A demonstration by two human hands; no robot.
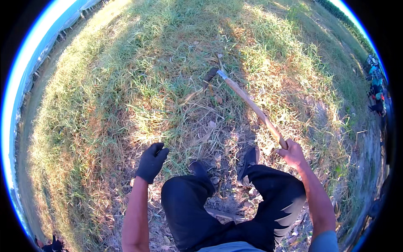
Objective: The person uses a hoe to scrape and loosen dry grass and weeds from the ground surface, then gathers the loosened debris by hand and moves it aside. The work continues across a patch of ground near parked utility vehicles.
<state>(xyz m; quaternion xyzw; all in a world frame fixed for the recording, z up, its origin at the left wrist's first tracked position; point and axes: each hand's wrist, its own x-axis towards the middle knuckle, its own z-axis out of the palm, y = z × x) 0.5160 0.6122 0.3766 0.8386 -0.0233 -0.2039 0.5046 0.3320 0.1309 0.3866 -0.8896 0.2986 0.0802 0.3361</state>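
Observation:
My bare right hand (pixel 292 153) grips the end of a wooden handle (pixel 250 102) that slants away up and to the left. At its far end is the dark, curved metal head of a hoe (pixel 210 77), pointing down into the grass, with dry stalks against it. My left hand (pixel 152 162), in a dark glove, hangs above the grass left of my knees. Its fingers are curled; nothing shows in it, but the palm is hidden.
Green and dry grass (pixel 110 82) covers the ground around me. My dark shoes (pixel 248 160) stand on bare soil and straw under bent knees. A motorcycle (pixel 374 69) shows at the right edge. Along the left rim runs a pale sheeted structure (pixel 52 34). A dark shape (pixel 53 244) sits at lower left.

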